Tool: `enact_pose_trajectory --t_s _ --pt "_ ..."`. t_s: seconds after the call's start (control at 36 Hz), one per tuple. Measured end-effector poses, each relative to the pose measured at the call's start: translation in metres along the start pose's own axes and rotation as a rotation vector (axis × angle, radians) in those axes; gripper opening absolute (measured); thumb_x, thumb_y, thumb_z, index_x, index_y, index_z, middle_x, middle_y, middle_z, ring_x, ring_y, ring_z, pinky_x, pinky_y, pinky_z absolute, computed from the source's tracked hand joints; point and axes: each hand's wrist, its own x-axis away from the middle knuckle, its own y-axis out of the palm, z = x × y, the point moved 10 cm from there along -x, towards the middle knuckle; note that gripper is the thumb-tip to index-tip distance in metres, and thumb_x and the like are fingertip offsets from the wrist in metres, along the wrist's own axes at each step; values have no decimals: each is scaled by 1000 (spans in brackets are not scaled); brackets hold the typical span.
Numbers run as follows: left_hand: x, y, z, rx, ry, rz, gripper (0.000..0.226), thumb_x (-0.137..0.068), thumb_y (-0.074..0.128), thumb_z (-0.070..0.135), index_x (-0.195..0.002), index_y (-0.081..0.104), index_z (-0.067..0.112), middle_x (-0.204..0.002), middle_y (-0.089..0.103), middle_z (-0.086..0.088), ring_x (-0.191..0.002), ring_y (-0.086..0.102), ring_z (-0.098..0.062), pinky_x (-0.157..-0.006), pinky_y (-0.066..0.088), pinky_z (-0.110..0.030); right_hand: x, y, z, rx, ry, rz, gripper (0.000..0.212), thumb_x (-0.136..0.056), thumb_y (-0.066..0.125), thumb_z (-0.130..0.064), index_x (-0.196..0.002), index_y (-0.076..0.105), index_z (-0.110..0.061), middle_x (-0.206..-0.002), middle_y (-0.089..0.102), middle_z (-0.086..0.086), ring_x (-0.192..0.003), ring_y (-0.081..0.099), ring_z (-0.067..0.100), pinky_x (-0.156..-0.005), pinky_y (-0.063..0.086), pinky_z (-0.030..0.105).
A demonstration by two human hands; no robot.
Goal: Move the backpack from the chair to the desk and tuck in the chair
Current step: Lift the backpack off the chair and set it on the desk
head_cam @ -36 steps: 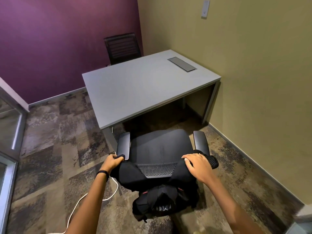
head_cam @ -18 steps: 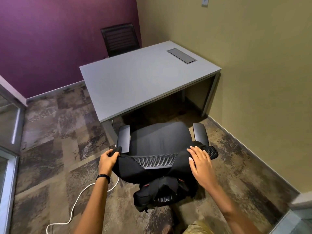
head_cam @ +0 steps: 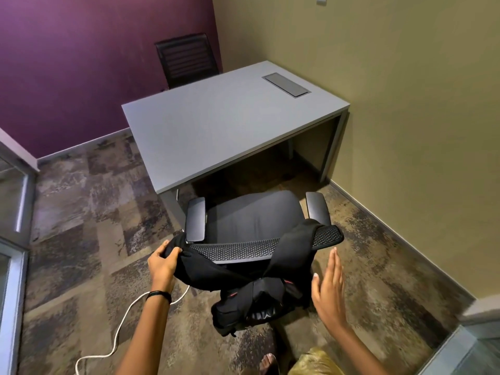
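Backpack [head_cam: 251, 299] hangs behind the chair [head_cam: 257, 220] backrest, straps looped over its top edge. Left hand [head_cam: 162, 262] clenched on the left strap at the backrest's left corner. Right hand [head_cam: 328, 289] flat, fingers together, just right of the pack, not touching. Desk [head_cam: 216, 125] beyond the chair.

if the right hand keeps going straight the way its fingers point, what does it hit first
Probably the backpack strap draped over the chair back: the open right hand points up toward that end. Depth is unclear, so it might pass just beside it.
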Motion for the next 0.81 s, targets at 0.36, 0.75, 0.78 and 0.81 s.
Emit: enact_pose_trajectory --t_s 0.36,0.75,0.78,0.81 --pt "14 -14 -14 81 -33 33 50 -81 65 0 -129 50 -2 -135 53 -17 -121 52 -29 -101 43 -35 18 72 20 -188 198 -637 59 -93 49 -10 -146 22 -11 -154 26 9 -142 24 21 -114 24 33" --pt "43 -29 -53 287 -192 10 54 -83 63 -1 -134 46 6 -135 52 -17 -112 55 -28 -95 45 -38 13 70 7 -306 257 -548 54 -92 56 -31 -137 42 -7 -143 44 12 -132 41 26 -112 35 45" --pt "47 -29 -60 278 -211 5 55 -83 63 0 -134 46 7 -135 52 -17 -114 55 -30 -94 45 -38 9 70 6 -314 259 -515 49 -92 56 -28 -134 45 -4 -140 48 15 -130 44 28 -110 37 45" --pt "53 -29 -66 269 -231 -5 55 -83 64 0 -134 46 8 -135 52 -17 -111 55 -29 -93 45 -38 5 68 6 -312 270 -474 45 -93 55 -23 -130 48 0 -136 51 18 -127 47 30 -108 39 44"
